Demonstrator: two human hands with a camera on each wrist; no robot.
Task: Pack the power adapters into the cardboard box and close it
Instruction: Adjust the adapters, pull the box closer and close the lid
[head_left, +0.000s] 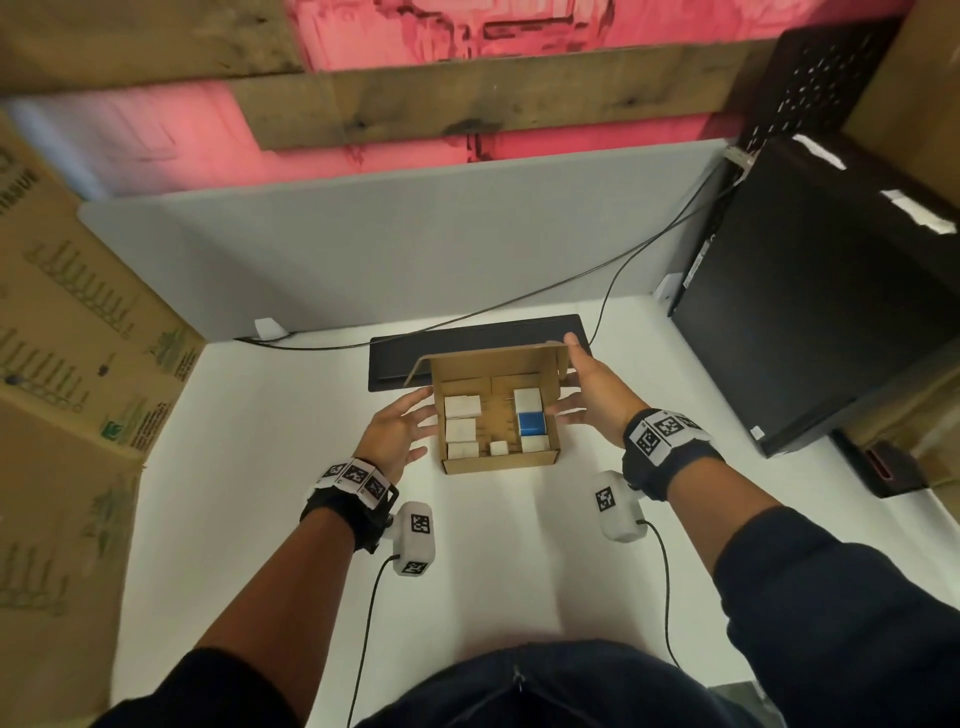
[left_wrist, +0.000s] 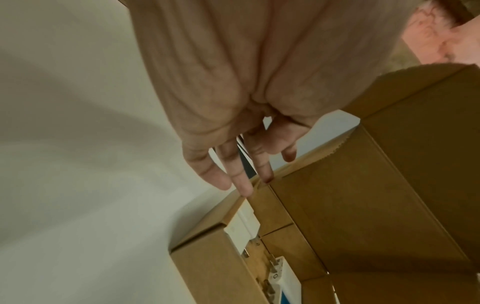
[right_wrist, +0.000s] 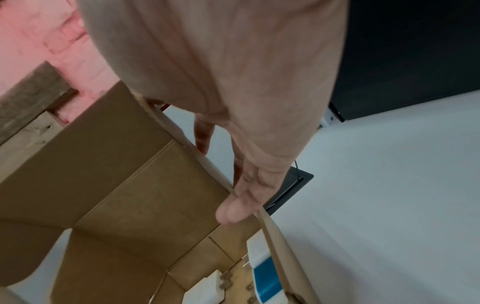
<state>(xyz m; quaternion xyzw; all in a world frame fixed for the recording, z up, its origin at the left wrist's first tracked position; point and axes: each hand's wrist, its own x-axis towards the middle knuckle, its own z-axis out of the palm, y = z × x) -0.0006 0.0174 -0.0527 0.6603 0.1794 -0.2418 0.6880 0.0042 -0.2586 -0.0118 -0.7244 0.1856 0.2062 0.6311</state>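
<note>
A small cardboard box (head_left: 498, 461) stands on the white table, its lid (head_left: 493, 366) raised at the back. Inside lie several white power adapters (head_left: 461, 408) along the left wall, and a blue-and-white adapter (head_left: 531, 422) between two white ones on the right. My left hand (head_left: 400, 431) is spread beside the left wall, and its fingertips (left_wrist: 244, 189) touch the box's edge. My right hand (head_left: 592, 389) reaches along the lid's right side flap (right_wrist: 272, 246), thumb (right_wrist: 233, 211) on the flap's edge, fingers straight behind it. Both hands hold nothing.
A flat black device (head_left: 467, 338) lies right behind the box, with a cable (head_left: 519, 301) running over it. A black computer tower (head_left: 810, 312) stands at the right, a large printed carton (head_left: 67, 338) at the left, and a grey partition (head_left: 363, 249) at the back.
</note>
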